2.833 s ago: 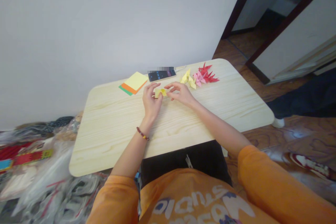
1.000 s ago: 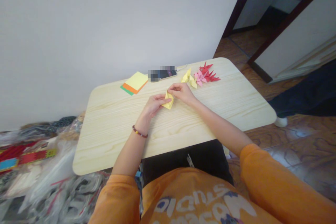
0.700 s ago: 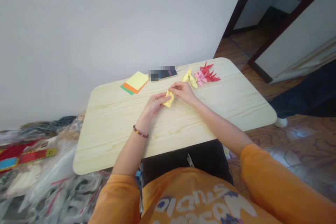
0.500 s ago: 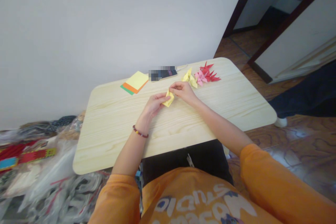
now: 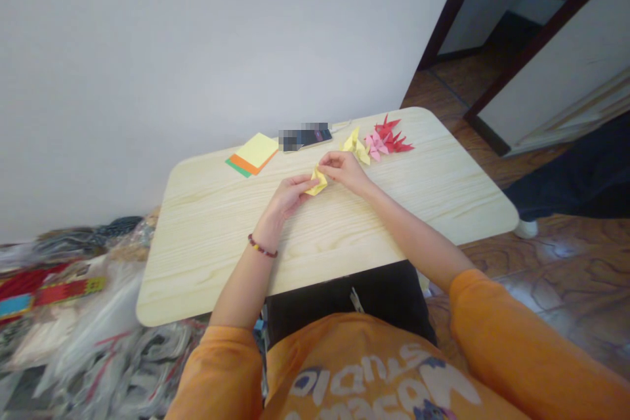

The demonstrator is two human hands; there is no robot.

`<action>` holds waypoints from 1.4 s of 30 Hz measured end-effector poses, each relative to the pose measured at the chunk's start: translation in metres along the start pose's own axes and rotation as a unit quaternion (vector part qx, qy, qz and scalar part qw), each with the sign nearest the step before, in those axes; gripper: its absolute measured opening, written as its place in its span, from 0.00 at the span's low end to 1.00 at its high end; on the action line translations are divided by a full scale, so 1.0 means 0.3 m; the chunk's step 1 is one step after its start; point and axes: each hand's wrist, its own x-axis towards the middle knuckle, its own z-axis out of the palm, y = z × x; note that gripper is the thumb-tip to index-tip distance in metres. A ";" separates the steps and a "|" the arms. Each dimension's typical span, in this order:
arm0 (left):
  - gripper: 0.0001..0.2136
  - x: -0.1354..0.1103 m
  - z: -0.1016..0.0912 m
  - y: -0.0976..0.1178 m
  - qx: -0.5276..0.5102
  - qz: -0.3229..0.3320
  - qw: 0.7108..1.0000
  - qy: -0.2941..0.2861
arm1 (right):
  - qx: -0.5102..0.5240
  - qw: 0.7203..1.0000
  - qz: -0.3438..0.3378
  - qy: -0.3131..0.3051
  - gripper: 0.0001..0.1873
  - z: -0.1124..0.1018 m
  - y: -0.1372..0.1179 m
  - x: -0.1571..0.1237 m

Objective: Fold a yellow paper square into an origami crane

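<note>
Left hand (image 5: 289,197) and right hand (image 5: 343,171) share a small, many-layered fold of thin yellow paper (image 5: 319,188)

With the fold as clock centre and twelve toward the plain, pale wall (image 5: 197,46), a wood-grain table with rounded corners (image 5: 207,243) spreads under both hands. At ten o'clock lies a stack of flat square paper sheets (image 5: 258,151), yellow over orange over green. At twelve rests a slim, dark-screened phone (image 5: 310,138), partly blurred. Towards two o'clock sit spiky red folded-paper shapes (image 5: 399,146), sharp-tipped yellow folded-paper shapes (image 5: 354,143) and a petal-like pink folded-paper shape (image 5: 377,145) between them.

Last comes the fold itself; whether it touches the table I cannot tell. The left hand holds its body from eight o'clock, thumb on top, while the right hand's thumb and forefinger pinch narrowly at its twelve-o'clock tip. Judging by look, it should be nearly weightless, crisp at the creases, stiffer where layers stack, yet easily crumpled or torn at its points. Probably it is best held by the thick layered body, between thumb and fingers, with only a light pinch on the thin tip.
</note>
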 end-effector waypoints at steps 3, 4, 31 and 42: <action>0.12 0.002 -0.002 -0.004 0.007 -0.010 1.000 0.004 | 0.013 1.000 0.011 -0.020 0.12 0.001 -0.009 -0.005; 0.12 0.002 -0.002 -0.004 0.007 -0.011 1.000 0.005 | 0.016 0.999 0.017 -0.023 0.13 0.001 -0.011 -0.006; 0.13 -0.003 0.013 -0.007 0.034 -0.011 0.998 0.050 | 0.018 0.999 0.042 -0.014 0.15 0.010 -0.018 -0.011; 0.16 -0.007 0.024 -0.001 0.016 0.004 0.999 0.038 | 0.007 0.999 0.031 0.009 0.15 -0.011 0.014 0.006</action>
